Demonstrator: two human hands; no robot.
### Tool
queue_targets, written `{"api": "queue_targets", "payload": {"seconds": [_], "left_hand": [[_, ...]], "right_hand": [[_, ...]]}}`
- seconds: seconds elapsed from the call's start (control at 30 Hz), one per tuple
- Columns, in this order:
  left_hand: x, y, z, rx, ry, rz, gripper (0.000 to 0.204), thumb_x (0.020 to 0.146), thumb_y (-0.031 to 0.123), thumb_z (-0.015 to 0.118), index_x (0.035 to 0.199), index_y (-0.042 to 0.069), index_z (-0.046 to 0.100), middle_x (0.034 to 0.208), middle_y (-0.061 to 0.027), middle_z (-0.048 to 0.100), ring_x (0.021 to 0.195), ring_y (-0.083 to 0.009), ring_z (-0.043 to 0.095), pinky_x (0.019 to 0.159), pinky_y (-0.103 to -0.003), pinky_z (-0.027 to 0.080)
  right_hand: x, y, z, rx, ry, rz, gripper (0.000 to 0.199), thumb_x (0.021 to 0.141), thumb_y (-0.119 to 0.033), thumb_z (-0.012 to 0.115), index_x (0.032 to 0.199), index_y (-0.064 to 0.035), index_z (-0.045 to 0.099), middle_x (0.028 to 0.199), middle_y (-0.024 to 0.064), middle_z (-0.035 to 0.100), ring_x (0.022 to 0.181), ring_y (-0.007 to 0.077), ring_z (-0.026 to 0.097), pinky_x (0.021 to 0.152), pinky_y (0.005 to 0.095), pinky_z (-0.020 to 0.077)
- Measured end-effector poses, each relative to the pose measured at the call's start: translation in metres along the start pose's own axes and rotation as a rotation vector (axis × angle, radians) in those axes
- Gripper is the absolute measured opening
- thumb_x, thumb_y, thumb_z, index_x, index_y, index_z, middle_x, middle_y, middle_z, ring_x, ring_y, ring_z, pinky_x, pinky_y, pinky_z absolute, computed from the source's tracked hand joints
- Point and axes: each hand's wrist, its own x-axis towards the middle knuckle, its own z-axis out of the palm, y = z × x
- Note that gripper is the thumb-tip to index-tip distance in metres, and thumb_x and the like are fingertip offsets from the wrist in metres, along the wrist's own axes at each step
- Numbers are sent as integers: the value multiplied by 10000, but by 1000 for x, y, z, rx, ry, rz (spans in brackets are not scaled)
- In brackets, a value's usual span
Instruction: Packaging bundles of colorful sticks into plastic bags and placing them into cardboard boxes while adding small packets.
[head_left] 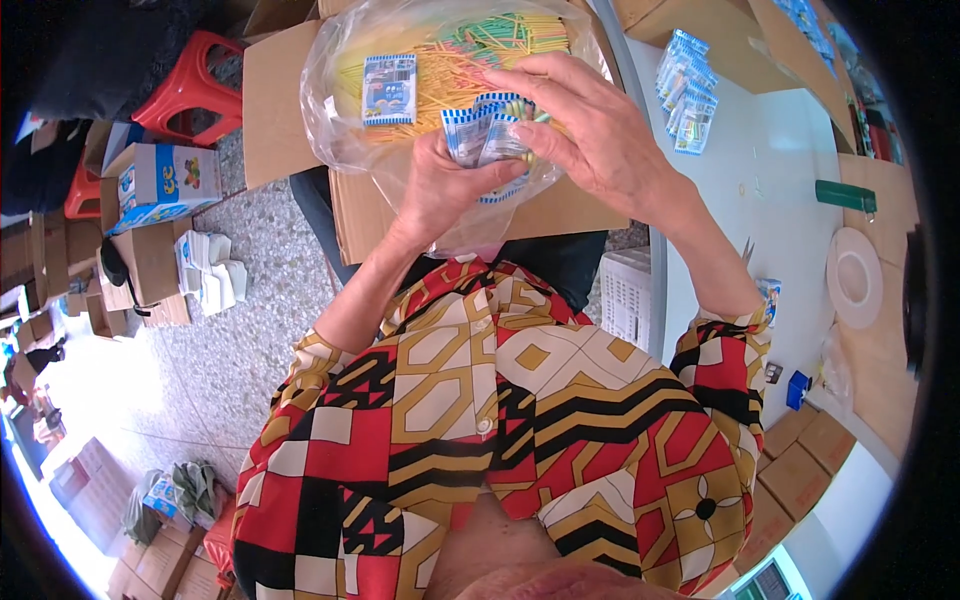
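Note:
My left hand point(440, 190) pinches a small blue-and-white packet point(468, 138) from below, its striped top edge standing up. Over the packet's right side curves my right hand point(600, 130), thumb and fingers closed around a small bunch of pale, colourful sticks point(518, 108) at its mouth. How far the sticks reach inside is hidden. Both hands are above a clear plastic bag point(340, 110) lining an open cardboard box point(275, 115). Loose thin sticks point(490, 40) in yellow, orange, pink and green fill the bag. Another blue-and-white packet point(390, 90) lies flat on them.
Several packets point(688, 95) lie overlapping on the pale table point(740, 200) at right, with a green stapler-like tool point(845, 195) and a white disc point(855, 278) beyond. A white plastic crate point(626, 295) stands beneath. At left are a red stool point(190, 90) and cartons point(165, 185).

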Motion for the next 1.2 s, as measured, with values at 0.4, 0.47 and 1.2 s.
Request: {"api": "queue_targets", "payload": {"seconds": [0.4, 0.47, 1.2], "left_hand": [[5, 7, 3, -40, -49, -100, 230, 732, 47, 706, 953, 61, 645, 855, 16, 645, 760, -45, 577, 723, -230, 482], [5, 8, 9, -30, -47, -95, 217, 755, 78, 691, 966, 58, 640, 861, 12, 644, 762, -48, 577, 723, -233, 482], [7, -6, 6, -17, 54, -133, 196, 780, 53, 656, 972, 31, 629, 874, -18, 650, 758, -79, 598, 705, -243, 488]], "right_hand": [[-41, 28, 7, 738, -3, 459, 222, 884, -94, 504, 1090, -15, 519, 974, 3, 532, 878, 63, 497, 782, 211, 417], [-48, 32, 14, 910, -17, 497, 187, 865, -55, 524, 1046, -8, 519, 942, 4, 553, 871, 62, 515, 783, 214, 425], [-221, 218, -14, 416, 701, 805, 171, 892, -109, 511, 1047, -39, 534, 923, 3, 581, 868, 71, 501, 801, 215, 378]]}}
